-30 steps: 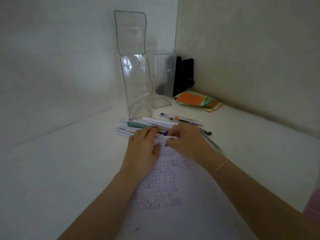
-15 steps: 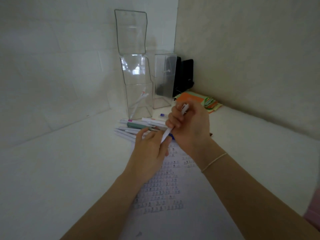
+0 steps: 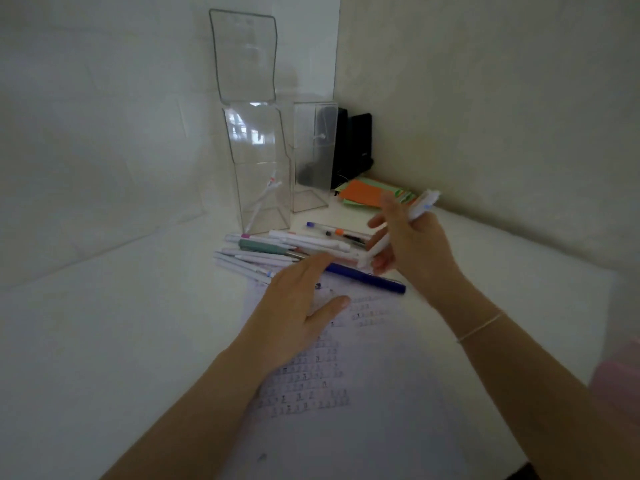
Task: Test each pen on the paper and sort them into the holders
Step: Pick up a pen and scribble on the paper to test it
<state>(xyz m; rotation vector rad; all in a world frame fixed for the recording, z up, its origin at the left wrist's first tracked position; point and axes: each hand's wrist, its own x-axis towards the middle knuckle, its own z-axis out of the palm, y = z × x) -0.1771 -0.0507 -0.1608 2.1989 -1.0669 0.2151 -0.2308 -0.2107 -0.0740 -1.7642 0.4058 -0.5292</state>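
My right hand holds a white pen up off the table, tilted, its upper end by the orange notes. My left hand lies flat with straight fingers on the sheet of paper, which carries rows of small marks. A dark blue pen lies at the top of the paper between my hands. Several loose pens lie in a pile beyond. The tall clear holder holds a white pen or two; a shorter clear holder stands to its right.
Black boxes stand in the corner behind the holders. A stack of orange and green notes lies near the right wall. Walls close in at left and right. A pink object shows at the right edge.
My right hand lifted the white pen out of the pile and carried it up and right. My left hand let go, flattened on the paper, and the blue pen became visible.
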